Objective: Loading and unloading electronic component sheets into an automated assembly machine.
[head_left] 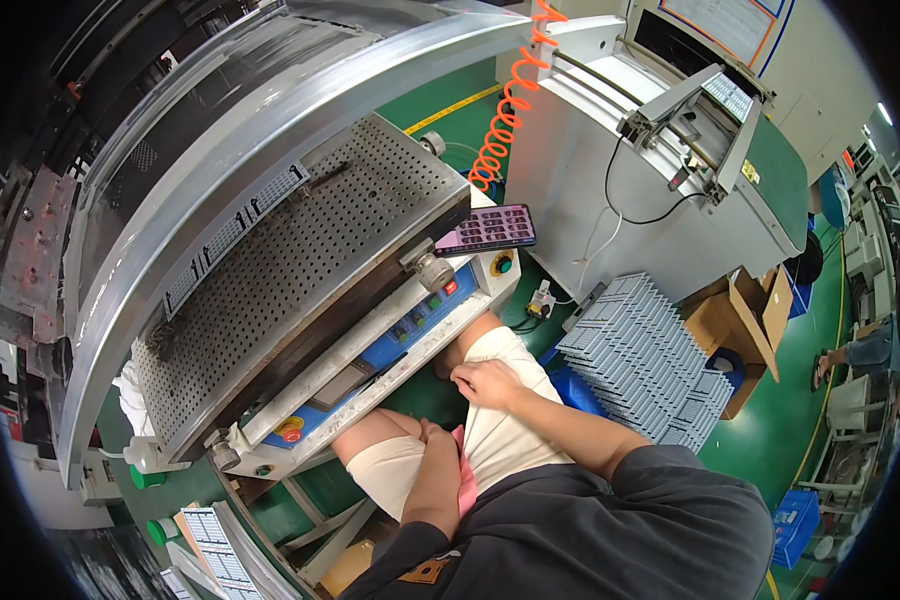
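Cream-coloured fabric of your shorts (505, 430) is what both hands rest on, down in your lap below the machine's front edge. Your right hand (487, 383) lies on the right thigh with its fingers (467, 374) curled loosely and their tips pressed into the cloth near the upper hem; whether they pinch a fold you cannot tell from here. Your left hand (432, 432) sits lower, between the thighs, fingers tucked down and mostly hidden, so their opening cannot be told either. Just beside that hand a pink strip of cloth (464, 478) shows against the shorts, touching your left forearm.

Directly ahead of your knees runs the white and blue control panel with coloured buttons (395, 345), and a red round stop button on a yellow base (290, 430) sits at its left end. Above it lies the perforated grey metal plate (290, 260) under the curved steel hood (270, 120). A dark smartphone with a lit screen (487, 229) rests on the machine's right corner, near an orange coiled air hose (505, 105). To your right, well apart from your hands, stand stacked pale grey ribbed trays (645, 360) and an open brown cardboard box (740, 325) on the green floor (800, 400).
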Demonstrator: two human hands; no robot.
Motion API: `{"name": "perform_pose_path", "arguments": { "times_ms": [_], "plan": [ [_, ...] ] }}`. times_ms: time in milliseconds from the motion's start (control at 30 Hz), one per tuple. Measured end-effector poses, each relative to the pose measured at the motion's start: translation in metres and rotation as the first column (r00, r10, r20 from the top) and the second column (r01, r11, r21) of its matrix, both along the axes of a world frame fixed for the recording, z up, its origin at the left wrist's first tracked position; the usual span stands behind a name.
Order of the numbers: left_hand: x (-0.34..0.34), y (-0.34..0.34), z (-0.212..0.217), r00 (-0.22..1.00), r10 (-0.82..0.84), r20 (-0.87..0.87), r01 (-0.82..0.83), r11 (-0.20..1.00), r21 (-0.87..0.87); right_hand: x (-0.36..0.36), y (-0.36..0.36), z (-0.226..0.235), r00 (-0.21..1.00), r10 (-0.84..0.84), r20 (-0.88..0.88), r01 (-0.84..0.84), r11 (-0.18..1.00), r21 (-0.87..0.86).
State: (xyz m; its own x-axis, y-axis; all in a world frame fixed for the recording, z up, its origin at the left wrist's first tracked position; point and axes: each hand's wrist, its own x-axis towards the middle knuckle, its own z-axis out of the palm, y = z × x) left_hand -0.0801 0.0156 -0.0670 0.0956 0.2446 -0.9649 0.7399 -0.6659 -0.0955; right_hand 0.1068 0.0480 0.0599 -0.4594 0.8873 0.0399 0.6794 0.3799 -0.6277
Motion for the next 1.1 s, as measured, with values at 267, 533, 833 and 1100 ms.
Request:
{"name": "perform_pose_path", "arguments": {
  "times_ms": [267, 533, 833, 1100],
  "plan": [
    [0.004, 0.012, 0.006, 1.0, -0.024, 0.002, 0.024, 1.0, 0.016, 0.001, -0.001, 0.0, 1.0, -0.013, -0.018, 0.013, 1.0, 0.02],
    [0.011, 0.021, 0.008, 0.998, -0.058, 0.01, 0.057, 0.998, 0.026, 0.001, -0.002, 0.003, 1.0, -0.01, -0.022, 0.01, 1.0, 0.012],
    [0.019, 0.025, 0.01, 0.996, -0.091, 0.02, 0.09, 0.996, 0.027, 0.001, -0.003, 0.003, 1.0, -0.015, -0.026, 0.014, 1.0, -0.006],
    [0.022, 0.025, 0.012, 0.994, -0.101, 0.028, 0.1, 0.995, 0.024, 0.0, -0.003, 0.002, 1.0, -0.012, -0.021, 0.012, 1.0, 0.02]
  ]
}}
